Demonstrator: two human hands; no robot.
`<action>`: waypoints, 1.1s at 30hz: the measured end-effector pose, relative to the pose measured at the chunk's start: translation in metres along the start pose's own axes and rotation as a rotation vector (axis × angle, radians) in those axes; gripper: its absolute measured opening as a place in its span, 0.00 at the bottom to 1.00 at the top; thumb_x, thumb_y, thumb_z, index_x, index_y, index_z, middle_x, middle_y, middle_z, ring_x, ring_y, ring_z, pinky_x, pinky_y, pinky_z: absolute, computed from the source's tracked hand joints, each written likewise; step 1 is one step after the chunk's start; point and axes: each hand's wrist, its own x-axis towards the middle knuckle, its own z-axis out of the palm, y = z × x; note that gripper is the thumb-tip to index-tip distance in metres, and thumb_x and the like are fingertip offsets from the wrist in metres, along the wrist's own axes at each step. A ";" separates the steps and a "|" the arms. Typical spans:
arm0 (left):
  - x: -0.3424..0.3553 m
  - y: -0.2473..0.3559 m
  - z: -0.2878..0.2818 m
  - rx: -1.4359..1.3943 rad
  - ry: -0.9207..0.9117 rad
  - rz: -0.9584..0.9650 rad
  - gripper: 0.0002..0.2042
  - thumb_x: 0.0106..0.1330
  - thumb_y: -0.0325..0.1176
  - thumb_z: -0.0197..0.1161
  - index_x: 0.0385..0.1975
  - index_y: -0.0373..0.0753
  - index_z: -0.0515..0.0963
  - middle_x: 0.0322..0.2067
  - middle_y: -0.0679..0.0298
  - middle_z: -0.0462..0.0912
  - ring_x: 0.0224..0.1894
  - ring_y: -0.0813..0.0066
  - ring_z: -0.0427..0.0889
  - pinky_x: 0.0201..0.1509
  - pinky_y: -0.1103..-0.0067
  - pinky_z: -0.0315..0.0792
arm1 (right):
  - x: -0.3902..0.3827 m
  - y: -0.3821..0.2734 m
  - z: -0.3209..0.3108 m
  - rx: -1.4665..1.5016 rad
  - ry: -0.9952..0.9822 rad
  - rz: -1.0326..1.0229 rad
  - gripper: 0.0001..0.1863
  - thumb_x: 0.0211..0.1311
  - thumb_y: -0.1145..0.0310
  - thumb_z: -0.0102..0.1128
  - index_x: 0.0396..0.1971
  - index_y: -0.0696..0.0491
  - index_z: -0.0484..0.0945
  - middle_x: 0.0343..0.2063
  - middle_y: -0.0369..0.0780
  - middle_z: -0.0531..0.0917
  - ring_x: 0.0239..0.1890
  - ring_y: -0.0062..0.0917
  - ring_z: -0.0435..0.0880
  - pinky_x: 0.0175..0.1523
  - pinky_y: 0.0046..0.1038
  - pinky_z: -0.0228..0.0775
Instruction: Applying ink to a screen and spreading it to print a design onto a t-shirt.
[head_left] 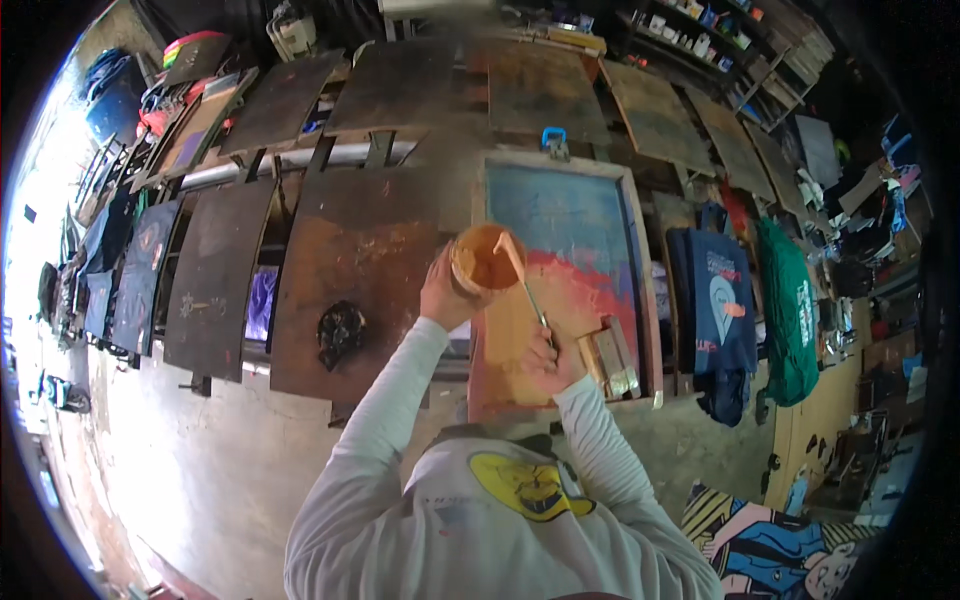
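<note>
Tub (480,240) over the left edge of the frame (643,300)

Orange coats its inside; the left hand (447,295), curved wide, holds its side. The right hand (553,362) curls tightly round an orange-tipped spatula (527,286). A wooden block (605,358) lies near the frame's lower right corner.

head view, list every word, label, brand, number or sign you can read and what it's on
Nothing reads clearly enough to quote.
Navy garment: pale lettering above and below its print, too blurred to read.
Green garment: white lettering, too small to read.
Wearer's white shirt: faint small marks beside the yellow print, unreadable.
Shelf bottles: any labels are too small to make out.
</note>
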 end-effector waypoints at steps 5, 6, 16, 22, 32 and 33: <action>0.014 0.019 -0.016 -0.024 -0.040 -0.028 0.59 0.38 0.51 0.84 0.71 0.36 0.57 0.66 0.52 0.69 0.69 0.52 0.67 0.71 0.64 0.65 | 0.018 -0.012 0.019 -0.127 0.031 0.007 0.19 0.78 0.50 0.45 0.25 0.42 0.63 0.10 0.26 0.54 0.10 0.15 0.53 0.20 0.23 0.51; 0.015 0.016 -0.017 -0.019 -0.037 -0.030 0.59 0.38 0.51 0.84 0.71 0.36 0.57 0.66 0.52 0.69 0.69 0.52 0.67 0.71 0.64 0.65 | 0.021 -0.015 0.018 -0.185 0.037 0.022 0.20 0.77 0.49 0.45 0.24 0.42 0.62 0.09 0.26 0.54 0.10 0.15 0.53 0.20 0.23 0.50; 0.014 -0.001 -0.014 -0.049 -0.003 -0.043 0.58 0.37 0.53 0.84 0.70 0.36 0.59 0.66 0.52 0.70 0.68 0.52 0.69 0.71 0.64 0.66 | 0.026 -0.019 0.024 -0.195 0.108 0.112 0.19 0.74 0.54 0.47 0.21 0.44 0.62 0.09 0.29 0.55 0.10 0.17 0.51 0.19 0.25 0.46; 0.024 0.011 -0.007 -0.076 0.021 0.020 0.57 0.37 0.50 0.85 0.69 0.37 0.60 0.64 0.52 0.72 0.66 0.52 0.71 0.69 0.64 0.67 | 0.029 -0.027 0.021 -0.286 0.103 0.123 0.18 0.74 0.53 0.43 0.23 0.44 0.60 0.09 0.29 0.55 0.11 0.18 0.52 0.21 0.25 0.47; 0.029 -0.006 -0.001 -0.082 0.036 -0.075 0.55 0.38 0.48 0.84 0.70 0.39 0.60 0.65 0.53 0.71 0.68 0.52 0.69 0.71 0.64 0.65 | 0.024 -0.031 0.029 -0.315 -0.007 0.167 0.16 0.74 0.55 0.42 0.24 0.45 0.62 0.11 0.31 0.57 0.14 0.19 0.56 0.24 0.27 0.53; 0.033 -0.012 0.000 -0.065 0.050 -0.095 0.54 0.39 0.48 0.84 0.69 0.39 0.61 0.65 0.53 0.72 0.68 0.52 0.69 0.71 0.64 0.65 | 0.027 -0.032 0.032 -0.301 -0.018 0.138 0.16 0.73 0.55 0.43 0.24 0.45 0.62 0.12 0.31 0.58 0.14 0.20 0.57 0.24 0.28 0.53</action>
